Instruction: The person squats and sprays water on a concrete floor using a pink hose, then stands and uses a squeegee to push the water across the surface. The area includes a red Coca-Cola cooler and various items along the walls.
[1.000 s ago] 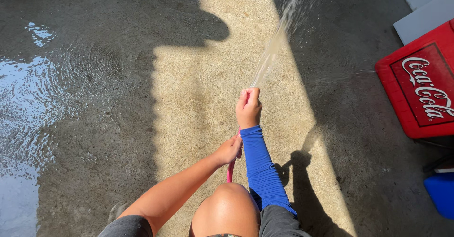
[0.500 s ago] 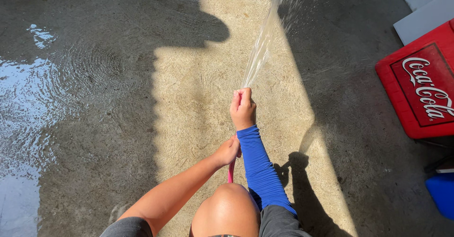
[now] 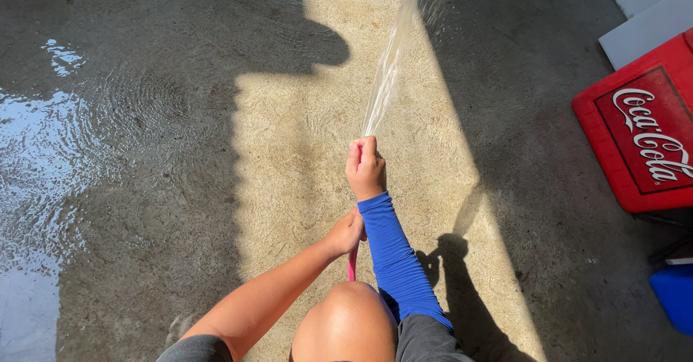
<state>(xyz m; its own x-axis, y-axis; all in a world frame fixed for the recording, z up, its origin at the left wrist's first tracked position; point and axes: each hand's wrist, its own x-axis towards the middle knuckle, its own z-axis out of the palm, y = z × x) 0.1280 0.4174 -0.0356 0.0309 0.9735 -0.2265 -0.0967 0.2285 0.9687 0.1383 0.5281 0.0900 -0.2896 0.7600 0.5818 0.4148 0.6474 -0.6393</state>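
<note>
My right hand [image 3: 365, 167], on an arm in a blue sleeve, is closed around the end of a pink hose [image 3: 352, 263]. A jet of water [image 3: 390, 59] shoots from the fist forward and up over the concrete floor [image 3: 289, 153]. My left hand [image 3: 348, 230] grips the hose lower down, just behind the right wrist. Most of the hose is hidden by my arms and my bare knee [image 3: 346, 326].
A wide wet patch with a puddle [image 3: 36, 160] covers the floor on the left. A red plastic crate [image 3: 642, 131] stands at the right edge, a blue container [image 3: 675, 293] below it, and pale boards [image 3: 646, 8] lie at the top right.
The water jet has swung slightly to the left. My right hand has shifted a little nearer and left; the left hand stays on the hose.
</note>
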